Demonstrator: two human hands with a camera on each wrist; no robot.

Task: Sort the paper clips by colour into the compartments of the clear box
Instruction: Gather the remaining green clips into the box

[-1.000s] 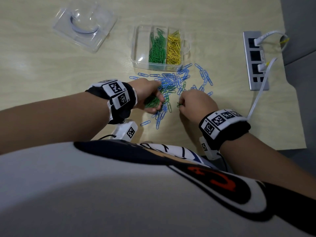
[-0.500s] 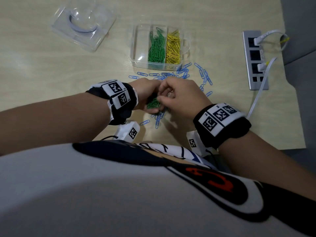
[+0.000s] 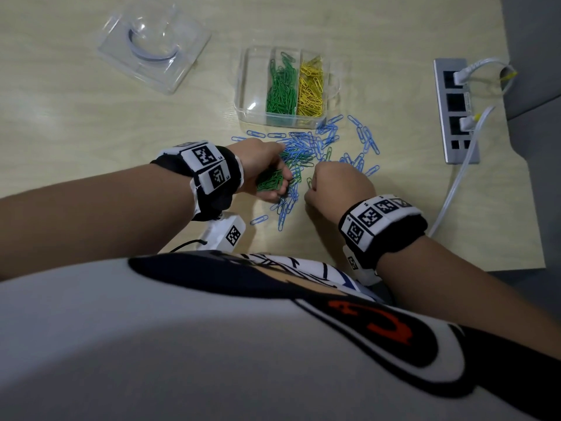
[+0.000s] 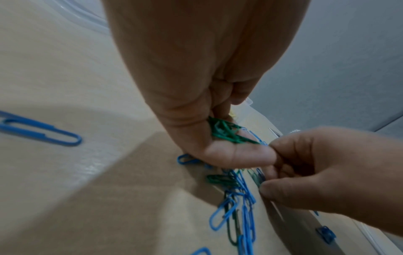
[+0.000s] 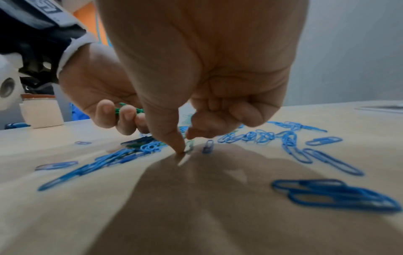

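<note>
The clear box stands at the back with green clips in its middle compartment and yellow clips in the right one; the left one holds nothing. Blue clips with a few green ones lie scattered in front of it. My left hand is cupped round a bunch of green clips. Just right of it, my right hand pinches a single green clip on the table between thumb and forefinger.
A clear plastic lid lies at the back left. A grey power strip with white cables sits at the right near the table's edge. A white cup stands off to the left.
My right hand went from the pile over to my left hand, then came back down onto the table to the right. The left hand kept its bunch and stayed put.
</note>
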